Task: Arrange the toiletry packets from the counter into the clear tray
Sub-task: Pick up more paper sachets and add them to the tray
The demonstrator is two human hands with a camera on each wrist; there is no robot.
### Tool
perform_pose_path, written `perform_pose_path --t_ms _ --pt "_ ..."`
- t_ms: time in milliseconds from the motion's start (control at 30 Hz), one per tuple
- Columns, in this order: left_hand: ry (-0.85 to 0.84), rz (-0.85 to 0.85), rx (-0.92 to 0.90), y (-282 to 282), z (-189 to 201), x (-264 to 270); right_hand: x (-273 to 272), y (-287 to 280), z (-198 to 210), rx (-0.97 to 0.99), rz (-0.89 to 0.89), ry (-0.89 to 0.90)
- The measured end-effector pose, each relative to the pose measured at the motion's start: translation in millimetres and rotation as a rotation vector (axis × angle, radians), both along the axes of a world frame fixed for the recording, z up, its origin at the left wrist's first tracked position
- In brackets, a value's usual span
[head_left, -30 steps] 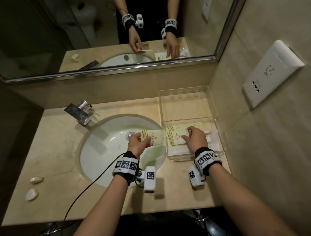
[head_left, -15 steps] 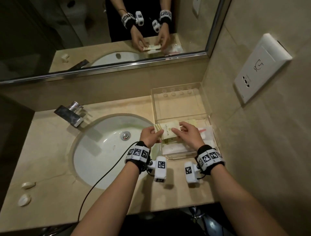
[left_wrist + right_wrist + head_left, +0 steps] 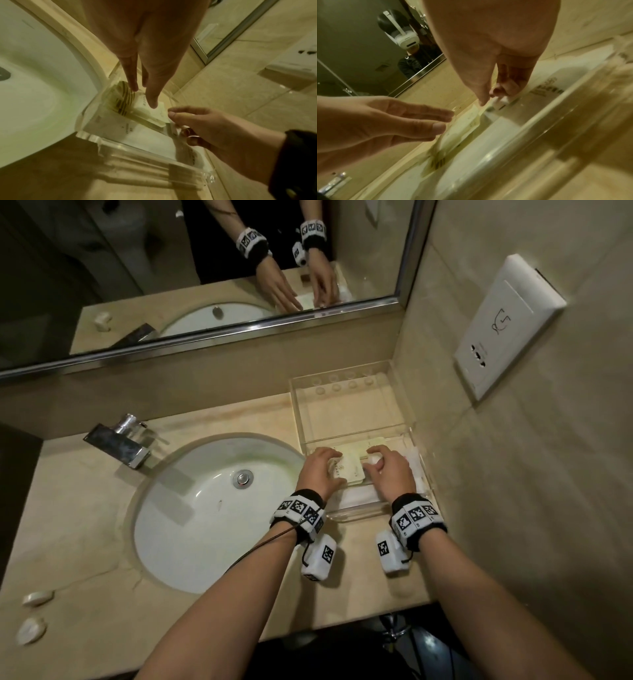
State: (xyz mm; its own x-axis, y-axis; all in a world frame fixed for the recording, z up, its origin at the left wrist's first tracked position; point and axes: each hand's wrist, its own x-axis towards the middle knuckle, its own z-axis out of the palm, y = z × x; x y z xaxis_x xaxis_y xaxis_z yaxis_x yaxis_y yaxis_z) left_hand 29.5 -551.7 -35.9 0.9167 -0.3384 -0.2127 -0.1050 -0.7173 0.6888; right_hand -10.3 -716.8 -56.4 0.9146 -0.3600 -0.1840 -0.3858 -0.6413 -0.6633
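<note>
The clear tray (image 3: 346, 402) stands on the counter right of the sink, its far compartment bare. In its near compartment a cream packet (image 3: 346, 470) lies on a brown-striped packet (image 3: 123, 100) and white wrappers (image 3: 120, 128). My left hand (image 3: 325, 463) reaches in with straight fingers, and one fingertip (image 3: 151, 104) presses the cream packet (image 3: 154, 112) down. My right hand (image 3: 373, 462) has curled fingers, and its thumb (image 3: 173, 114) and fingers pinch the packet's right end. The right wrist view shows both hands (image 3: 443, 121) (image 3: 491, 97) over the packets, behind the tray's front wall (image 3: 539, 128).
A white basin (image 3: 212, 508) with a chrome faucet (image 3: 118, 443) lies left of the tray. Two small soaps (image 3: 34, 614) sit at the counter's left front. A wall with a white socket plate (image 3: 507, 326) rises right beside the tray; a mirror runs behind.
The cream packet went from my left hand over the basin into the tray's near compartment. My left fingers have straightened onto it, and my right hand shifted to its right end.
</note>
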Motion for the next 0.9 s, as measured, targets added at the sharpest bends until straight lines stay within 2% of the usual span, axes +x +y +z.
perform_pose_path --t_ms 133,333,567,900 --pt "-0.003 -0.073 0.083 -9 -11 -1 3 -4 -3 -0.031 0.074 0.083" --pt "-0.061 -0.041 0.108 -8 -22 -6 4 -10 -3 -0.087 0.159 0.171" --pt "-0.108 -0.056 0.118 -5 -23 -10 7 -10 -2 -0.152 0.124 0.174" --pt "-0.105 -0.053 0.106 -8 -23 -9 8 -11 -3 0.017 0.156 0.169"
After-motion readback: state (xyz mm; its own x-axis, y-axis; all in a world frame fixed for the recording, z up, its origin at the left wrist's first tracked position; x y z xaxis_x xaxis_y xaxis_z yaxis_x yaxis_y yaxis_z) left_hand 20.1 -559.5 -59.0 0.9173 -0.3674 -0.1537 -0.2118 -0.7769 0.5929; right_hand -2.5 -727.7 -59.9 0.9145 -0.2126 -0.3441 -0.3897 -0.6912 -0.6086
